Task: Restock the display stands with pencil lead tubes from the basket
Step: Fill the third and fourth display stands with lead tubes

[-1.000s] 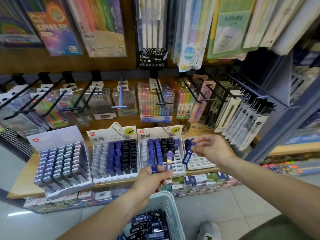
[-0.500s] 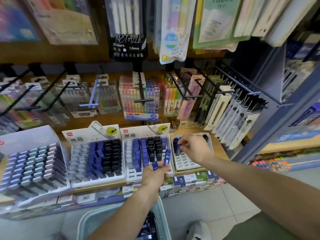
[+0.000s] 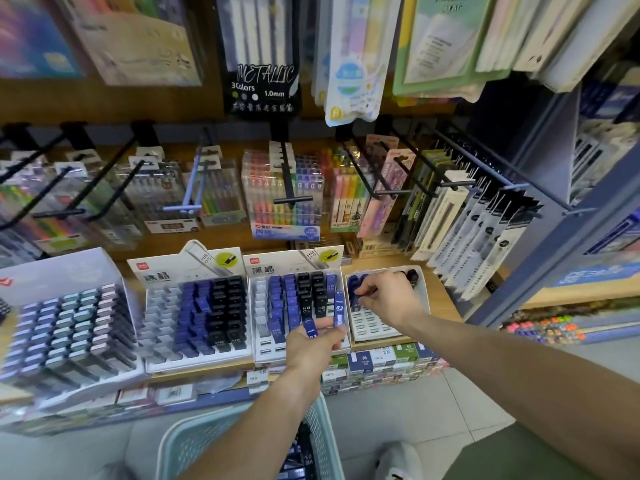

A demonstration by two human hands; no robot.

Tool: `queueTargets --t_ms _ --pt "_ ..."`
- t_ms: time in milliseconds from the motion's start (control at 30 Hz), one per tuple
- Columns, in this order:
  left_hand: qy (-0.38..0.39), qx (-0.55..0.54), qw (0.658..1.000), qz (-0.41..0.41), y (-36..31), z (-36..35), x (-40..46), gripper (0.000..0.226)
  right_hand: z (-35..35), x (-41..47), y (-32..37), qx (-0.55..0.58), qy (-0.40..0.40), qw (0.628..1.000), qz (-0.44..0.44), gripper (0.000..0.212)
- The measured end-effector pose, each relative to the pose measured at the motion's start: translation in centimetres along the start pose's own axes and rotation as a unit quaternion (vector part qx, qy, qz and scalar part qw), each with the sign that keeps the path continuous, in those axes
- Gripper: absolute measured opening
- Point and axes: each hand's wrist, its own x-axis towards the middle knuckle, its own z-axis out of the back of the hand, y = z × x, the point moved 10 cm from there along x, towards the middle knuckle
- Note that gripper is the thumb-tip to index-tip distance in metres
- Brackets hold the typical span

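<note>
Lower centre of the frame, the left hand [image 3: 313,344] grips a few slim blue plastic pencil lead tubes [image 3: 338,308], fingers curled round them, one tube standing upright marked 0.3. Just right of it, the right hand [image 3: 389,296] pinches a blue tube [image 3: 360,298] over the small white display stand [image 3: 372,327] on the wooden shelf [image 3: 445,306], fingertips bent down into its upper rows. At the bottom edge sits the pale green slotted plastic basket [image 3: 194,441], with more tubes [image 3: 304,459] inside.
</note>
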Motion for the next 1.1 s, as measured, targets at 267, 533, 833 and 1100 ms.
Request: queueTargets --t_ms 267,533,833,1100 --pt "-0.001 0.014 1.0 0.007 -0.6 -0.3 -1.1 0.019 0.6 -0.5 0.3 -0.031 -0.014 0.999 -0.008 0.024" --pt "-0.005 0.05 0.999 0.006 -0.4 -0.7 -1.4 0.02 0.8 -1.8 -0.2 0.253 0.031 0.963 -0.093 0.017" --pt "0.024 0.044 0.997 0.054 0.5 -2.6 -1.4 0.023 5.2 -1.3 -0.9 0.104 -0.033 0.993 -0.032 0.015" --pt "0.035 0.068 0.995 0.068 2.0 -2.4 -0.3 0.04 3.9 -1.1 -1.0 -0.055 -0.027 0.998 0.021 0.016"
